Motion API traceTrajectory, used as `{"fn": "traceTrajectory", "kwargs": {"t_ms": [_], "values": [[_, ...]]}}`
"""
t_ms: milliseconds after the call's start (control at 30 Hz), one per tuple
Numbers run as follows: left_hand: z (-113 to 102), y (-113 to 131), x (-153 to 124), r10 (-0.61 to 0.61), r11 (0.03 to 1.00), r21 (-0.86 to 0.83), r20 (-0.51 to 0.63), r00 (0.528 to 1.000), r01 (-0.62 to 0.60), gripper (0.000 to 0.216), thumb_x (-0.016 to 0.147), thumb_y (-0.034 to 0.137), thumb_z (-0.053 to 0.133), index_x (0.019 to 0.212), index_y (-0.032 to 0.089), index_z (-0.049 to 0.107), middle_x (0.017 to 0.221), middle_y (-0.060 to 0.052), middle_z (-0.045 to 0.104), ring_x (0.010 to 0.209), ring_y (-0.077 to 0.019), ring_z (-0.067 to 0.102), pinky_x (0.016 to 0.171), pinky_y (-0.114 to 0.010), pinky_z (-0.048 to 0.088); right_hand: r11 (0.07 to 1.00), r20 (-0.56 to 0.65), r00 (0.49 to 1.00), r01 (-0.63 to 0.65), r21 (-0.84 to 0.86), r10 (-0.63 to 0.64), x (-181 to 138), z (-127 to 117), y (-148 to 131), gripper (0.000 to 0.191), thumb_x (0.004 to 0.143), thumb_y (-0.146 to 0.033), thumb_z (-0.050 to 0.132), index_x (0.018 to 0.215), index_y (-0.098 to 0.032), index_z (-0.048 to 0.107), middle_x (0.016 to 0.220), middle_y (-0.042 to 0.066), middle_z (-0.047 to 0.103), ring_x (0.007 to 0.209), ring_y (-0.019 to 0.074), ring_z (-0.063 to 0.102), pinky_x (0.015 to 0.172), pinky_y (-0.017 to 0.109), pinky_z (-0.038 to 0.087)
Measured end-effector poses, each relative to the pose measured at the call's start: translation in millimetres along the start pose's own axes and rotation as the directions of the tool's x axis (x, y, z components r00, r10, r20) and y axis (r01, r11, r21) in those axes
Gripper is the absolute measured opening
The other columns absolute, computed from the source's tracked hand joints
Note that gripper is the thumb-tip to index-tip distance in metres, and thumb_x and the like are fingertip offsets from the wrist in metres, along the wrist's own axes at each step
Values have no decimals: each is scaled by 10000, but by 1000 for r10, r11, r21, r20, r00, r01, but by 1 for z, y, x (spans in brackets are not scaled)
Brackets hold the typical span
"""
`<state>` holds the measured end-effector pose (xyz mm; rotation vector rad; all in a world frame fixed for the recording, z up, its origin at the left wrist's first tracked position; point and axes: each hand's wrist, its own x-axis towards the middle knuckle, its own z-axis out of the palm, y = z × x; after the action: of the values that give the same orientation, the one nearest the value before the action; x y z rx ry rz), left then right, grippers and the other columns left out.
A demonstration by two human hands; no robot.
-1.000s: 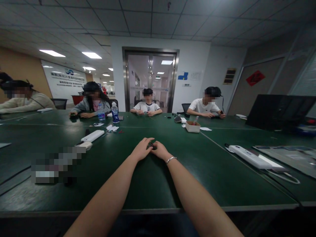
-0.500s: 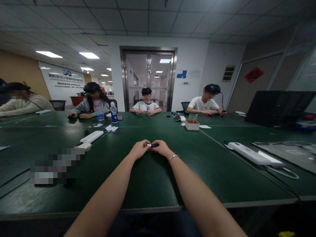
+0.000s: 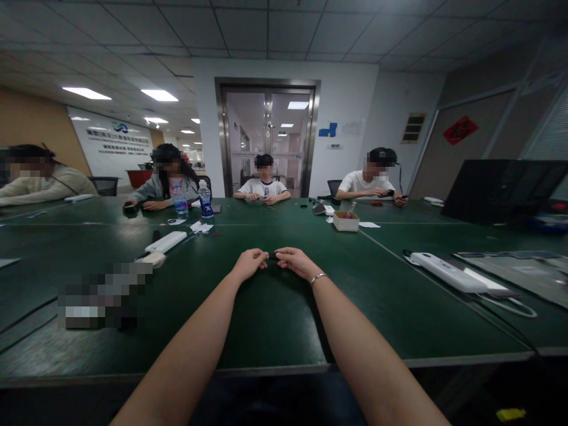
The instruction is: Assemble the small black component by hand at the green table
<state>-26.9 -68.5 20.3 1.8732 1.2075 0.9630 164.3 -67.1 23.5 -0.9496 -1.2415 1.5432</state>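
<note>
A small dark object (image 3: 272, 256) sits between my two hands, just above the green table (image 3: 275, 331). Its kind is too small to make out, and my fingers cover both its ends. My left hand (image 3: 251, 264) pinches it from the left with thumb and fingertips. From the right, my right hand (image 3: 296, 262) grips its other end, fingers bent and close together. A silver bracelet (image 3: 318, 277) circles my right wrist.
White power banks lie at left (image 3: 166, 242) and right (image 3: 446, 272), the right one beside a cable. Ahead stand a small box (image 3: 345, 221), a blue-labelled bottle (image 3: 205, 201) and paper scraps (image 3: 201, 227). Several people sit across the table. A black monitor (image 3: 497, 192) is far right.
My hands have drawn slightly apart, and the object has turned so that less of its length and no silvery end shows. The view has tilted slightly.
</note>
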Motion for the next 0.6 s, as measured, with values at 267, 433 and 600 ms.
{"fn": "traceTrajectory", "kwargs": {"t_ms": [267,433,600], "values": [[2,-9,6,-10,1000,12,17,1000,10,427,815,532,445,786,136,603,658,-57,674,592,-143,607,632,-264,466,998,48,998,-29,52,26,-5,0,-5,176,765,-15,612,904,-118,644,734,28,655,592,76,631,585,167,548],[2,-4,3,-9,999,32,14,1000,8,478,829,555,394,768,130,603,615,-55,658,568,-145,599,623,-267,461,998,52,998,-29,52,27,-6,1,-5,179,763,-41,640,920,-128,638,769,30,658,584,72,629,591,175,553],[1,-1,1,-36,997,66,0,999,36,514,816,592,381,746,136,605,601,-50,655,557,-145,597,616,-262,452,998,52,998,-22,61,19,-5,1,-5,130,795,-74,624,912,-128,639,802,40,660,582,69,630,598,174,552]]}}
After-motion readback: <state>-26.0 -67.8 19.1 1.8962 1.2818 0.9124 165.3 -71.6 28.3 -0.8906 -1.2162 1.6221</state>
